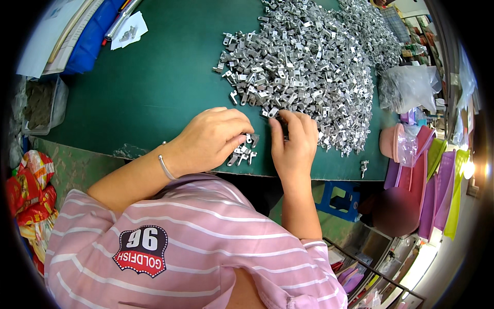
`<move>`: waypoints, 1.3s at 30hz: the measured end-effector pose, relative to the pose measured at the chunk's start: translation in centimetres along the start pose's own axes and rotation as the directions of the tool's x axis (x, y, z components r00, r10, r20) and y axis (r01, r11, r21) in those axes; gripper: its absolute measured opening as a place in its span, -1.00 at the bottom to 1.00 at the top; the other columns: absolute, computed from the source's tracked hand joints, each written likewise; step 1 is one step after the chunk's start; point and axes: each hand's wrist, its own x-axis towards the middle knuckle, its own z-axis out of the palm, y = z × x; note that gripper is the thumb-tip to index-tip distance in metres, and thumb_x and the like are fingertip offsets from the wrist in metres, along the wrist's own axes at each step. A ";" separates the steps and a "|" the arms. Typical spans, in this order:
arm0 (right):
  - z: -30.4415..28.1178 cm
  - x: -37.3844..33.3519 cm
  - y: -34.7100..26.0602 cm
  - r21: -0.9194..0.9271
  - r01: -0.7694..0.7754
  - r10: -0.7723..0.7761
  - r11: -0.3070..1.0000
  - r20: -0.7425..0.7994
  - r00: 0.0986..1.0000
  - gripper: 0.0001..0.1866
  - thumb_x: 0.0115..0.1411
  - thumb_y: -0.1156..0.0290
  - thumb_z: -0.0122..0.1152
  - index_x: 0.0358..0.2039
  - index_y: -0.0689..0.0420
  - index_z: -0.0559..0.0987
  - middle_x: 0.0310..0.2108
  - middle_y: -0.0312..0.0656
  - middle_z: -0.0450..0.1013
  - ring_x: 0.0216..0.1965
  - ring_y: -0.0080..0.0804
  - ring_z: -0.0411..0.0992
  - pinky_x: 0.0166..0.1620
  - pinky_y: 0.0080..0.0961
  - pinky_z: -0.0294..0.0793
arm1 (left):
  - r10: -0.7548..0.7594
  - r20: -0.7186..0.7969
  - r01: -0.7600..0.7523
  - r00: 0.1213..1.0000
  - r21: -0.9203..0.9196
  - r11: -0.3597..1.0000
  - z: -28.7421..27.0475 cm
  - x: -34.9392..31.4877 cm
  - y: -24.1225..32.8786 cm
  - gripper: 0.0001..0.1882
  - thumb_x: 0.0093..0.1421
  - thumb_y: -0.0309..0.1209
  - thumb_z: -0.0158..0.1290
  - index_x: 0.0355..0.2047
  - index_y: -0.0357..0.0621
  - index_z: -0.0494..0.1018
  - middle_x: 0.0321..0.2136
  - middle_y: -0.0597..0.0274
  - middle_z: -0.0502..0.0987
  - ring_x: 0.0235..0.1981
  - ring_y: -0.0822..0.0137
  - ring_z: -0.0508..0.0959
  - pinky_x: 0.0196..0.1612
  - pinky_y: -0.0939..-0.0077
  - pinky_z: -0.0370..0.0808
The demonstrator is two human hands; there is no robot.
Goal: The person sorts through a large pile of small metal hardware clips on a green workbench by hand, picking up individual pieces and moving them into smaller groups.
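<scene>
1. Green tabletop (164, 72) spreads out before me, with a blue tray (98, 36) at the far left and, just right of it, white paper (140, 24) bearing a few silver pieces (127, 34).
2. A large heap of small metal parts (314, 67) covers the far right of the surface.
3. My left hand (211, 134) is narrow, its fingers curled and the thumb close to the index fingertip. One metal part (254, 139) shows at those tips; I cannot tell whether I am gripping it.
4. Just nearer than those fingertips lies a small cluster of parts (242, 156), close to the near edge.
5. My right hand (297, 141) is moderately wide, thumb apart from the index finger, its fingertips at the heap's near left edge. Whether anything sits under the fingers, I cannot tell.
6. To the right, a lone part (364, 169) lies by the near edge, well apart from the cluster.
7. Beyond that side are a clear plastic bag (409, 85) and a pink tub (388, 142).
</scene>
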 end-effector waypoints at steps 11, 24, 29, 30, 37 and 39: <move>-0.3 -0.1 0.5 0.277 -0.203 0.202 0.939 0.033 0.979 -0.90 0.01 0.55 0.26 -0.40 0.16 0.56 -0.46 -0.19 0.46 -0.48 -0.38 0.42 -0.40 -0.53 0.36 | -0.001 0.005 0.001 1.000 -0.009 1.000 0.1 0.0 -0.1 -0.87 0.05 -0.53 0.06 -0.34 -0.20 0.46 -0.31 0.15 0.52 -0.30 0.13 0.49 -0.20 0.33 0.38; -2.3 -1.1 0.3 0.746 -0.658 0.325 -0.107 0.651 0.686 -0.85 0.19 0.54 0.11 -0.23 0.30 0.51 -0.44 -0.13 0.53 -0.59 -0.66 0.32 -0.54 -0.79 0.24 | -0.072 0.003 0.072 0.997 -0.031 0.997 -0.3 0.1 0.7 -0.73 0.01 -0.41 0.13 -0.25 -0.20 0.45 -0.26 0.14 0.49 -0.26 0.14 0.49 -0.17 0.32 0.38; -2.2 -0.6 -0.8 0.292 -0.203 0.164 0.935 0.154 0.974 -0.90 0.06 0.63 0.15 -0.37 0.24 0.54 -0.45 -0.10 0.46 -0.44 -0.14 0.44 -0.34 -0.42 0.43 | -0.005 0.037 0.004 0.999 0.024 1.000 -0.2 -0.2 0.1 -0.77 -0.03 -0.41 0.15 -0.32 -0.16 0.49 -0.25 0.17 0.48 -0.23 0.16 0.48 -0.15 0.32 0.37; -2.1 -0.5 -0.2 0.222 -0.202 0.172 0.954 0.145 0.974 -0.89 0.04 0.63 0.16 -0.37 0.23 0.55 -0.45 -0.11 0.45 -0.43 -0.15 0.43 -0.34 -0.39 0.42 | 0.003 0.043 -0.004 0.999 0.024 1.000 -0.1 -0.3 0.0 -0.79 -0.03 -0.42 0.15 -0.34 -0.15 0.49 -0.26 0.18 0.48 -0.23 0.17 0.48 -0.14 0.32 0.37; -0.9 0.0 0.3 -0.006 0.001 0.000 1.000 0.087 0.996 -0.91 -0.04 0.57 0.26 -0.46 0.20 0.54 -0.45 -0.16 0.42 -0.41 -0.19 0.36 -0.34 -0.35 0.34 | -0.011 0.042 0.011 0.999 0.011 1.000 -0.1 -0.2 0.0 -0.83 -0.04 -0.44 0.15 -0.38 -0.15 0.50 -0.26 0.20 0.48 -0.24 0.17 0.48 -0.15 0.34 0.37; -0.9 -0.4 0.5 0.099 -0.033 0.028 0.995 0.051 0.998 -0.90 -0.03 0.57 0.27 -0.46 0.21 0.54 -0.45 -0.15 0.42 -0.44 -0.23 0.36 -0.40 -0.40 0.35 | -0.010 0.042 0.010 0.999 -0.001 1.000 0.0 -0.2 0.0 -0.83 -0.04 -0.44 0.15 -0.38 -0.15 0.50 -0.26 0.20 0.48 -0.24 0.17 0.48 -0.15 0.34 0.37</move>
